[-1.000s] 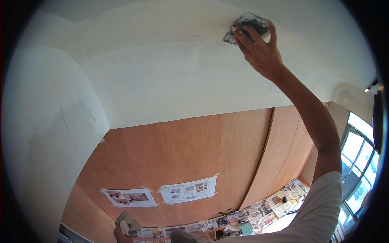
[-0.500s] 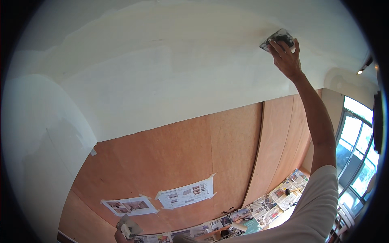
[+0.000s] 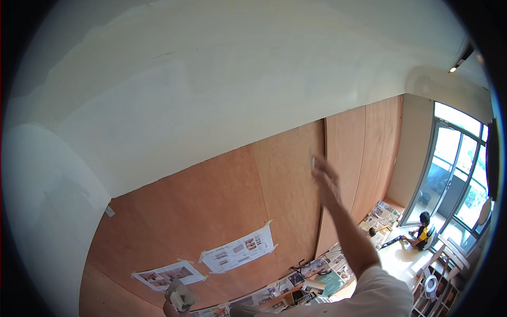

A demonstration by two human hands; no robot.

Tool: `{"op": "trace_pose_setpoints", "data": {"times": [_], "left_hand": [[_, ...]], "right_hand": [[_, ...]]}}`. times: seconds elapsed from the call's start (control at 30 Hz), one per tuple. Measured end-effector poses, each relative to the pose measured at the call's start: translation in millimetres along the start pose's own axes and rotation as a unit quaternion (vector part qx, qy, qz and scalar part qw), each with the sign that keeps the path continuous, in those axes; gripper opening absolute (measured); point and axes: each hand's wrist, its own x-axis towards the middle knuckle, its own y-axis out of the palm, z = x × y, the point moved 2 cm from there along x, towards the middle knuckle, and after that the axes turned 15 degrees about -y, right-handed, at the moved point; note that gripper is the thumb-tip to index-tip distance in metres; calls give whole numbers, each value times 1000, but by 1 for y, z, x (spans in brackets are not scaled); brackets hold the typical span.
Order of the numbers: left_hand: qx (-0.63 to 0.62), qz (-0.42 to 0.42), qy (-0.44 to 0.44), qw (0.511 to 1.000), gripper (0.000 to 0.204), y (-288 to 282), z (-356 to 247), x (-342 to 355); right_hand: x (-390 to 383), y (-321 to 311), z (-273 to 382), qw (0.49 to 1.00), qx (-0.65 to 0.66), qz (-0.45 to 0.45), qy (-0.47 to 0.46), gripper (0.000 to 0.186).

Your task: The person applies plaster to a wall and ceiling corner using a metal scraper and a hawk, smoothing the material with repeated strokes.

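My right hand [image 3: 327, 179] is off the surface, in front of the plywood wall, smeared by motion. Its fingers are closed on a thin flat spreader [image 3: 313, 162], seen nearly edge-on as a pale strip. At the lower left, my left hand [image 3: 170, 308] grips a grey square putty knife [image 3: 181, 296] bearing a whitish lump of filler. Above stretches a curved white plastered cove [image 3: 211, 100], with patchy beige and white areas and small scratches.
Two taped printed sheets [image 3: 237, 249] hang on the plywood wall [image 3: 211, 206]. Newspapers [image 3: 338, 256] and tools lie along its foot. At right, a person [image 3: 425, 232] sits low near glass doors [image 3: 449, 158], beside a shelf unit [image 3: 435, 288]. A lamp [image 3: 453, 69] hangs from above.
My right hand has come away from the cove and dropped down and left with the spreader. My view has shifted right, bringing the seated person into sight. My left hand keeps its putty knife.
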Motion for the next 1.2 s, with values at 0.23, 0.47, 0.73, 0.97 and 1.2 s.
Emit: {"op": "trace_pose_setpoints", "data": {"times": [0.23, 0.47, 0.73, 0.97, 1.2], "left_hand": [[4, 241, -48, 969, 30, -8, 23, 70], [-85, 254, -77, 960, 36, 53, 38, 31], [-172, 213, -97, 957, 33, 20, 33, 38], [-196, 141, -16, 970, 34, 7, 26, 12], [-237, 134, 16, 962, 34, 8, 30, -12]], "right_hand": [[-154, 96, -2, 671, 633, -27, 387, 76], [-206, 160, 45, 612, 615, -26, 496, 80], [-209, 193, 72, 657, 551, 68, 510, 90], [-203, 212, 69, 690, 468, 148, 531, 78], [-204, 216, 61, 657, 467, 179, 564, 68]]}}
